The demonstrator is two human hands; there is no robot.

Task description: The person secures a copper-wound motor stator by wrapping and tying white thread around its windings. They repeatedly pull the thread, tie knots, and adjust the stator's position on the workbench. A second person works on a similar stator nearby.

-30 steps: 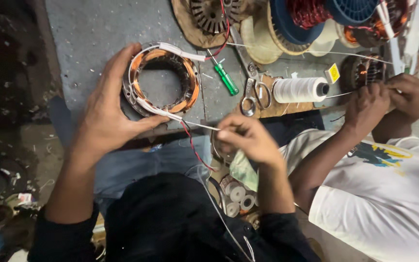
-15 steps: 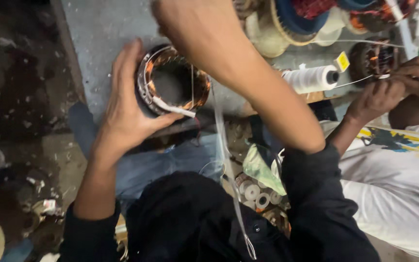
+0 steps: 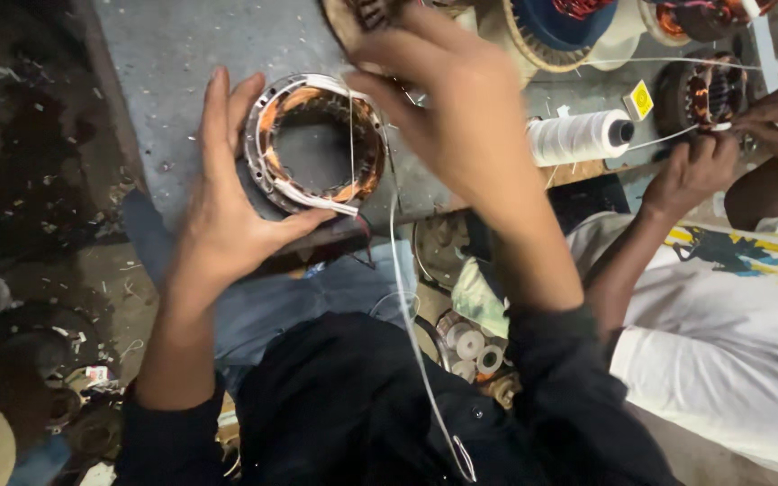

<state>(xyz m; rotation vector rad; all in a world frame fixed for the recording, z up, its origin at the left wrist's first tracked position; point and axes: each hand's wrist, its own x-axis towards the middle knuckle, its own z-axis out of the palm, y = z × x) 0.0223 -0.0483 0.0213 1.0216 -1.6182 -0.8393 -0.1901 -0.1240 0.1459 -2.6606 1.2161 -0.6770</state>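
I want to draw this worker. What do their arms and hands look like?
Both hands are bare: no gloves, rings or watch visible. The left hand and right hand come from dark, nearly black sleeves pushed up, leaving the forearms uncovered. The fingers are bare too.

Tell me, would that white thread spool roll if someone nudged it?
Probably: the spool lies on its side on the flat table, so its round body could roll. It looks light. The taut thread running to a co-worker's hands might check it.

White thread spool (image 3: 576, 137) lying on grey bench (image 3: 182, 54), co-worker's white printed shirt (image 3: 731, 333), blue-cored reel (image 3: 558, 27)
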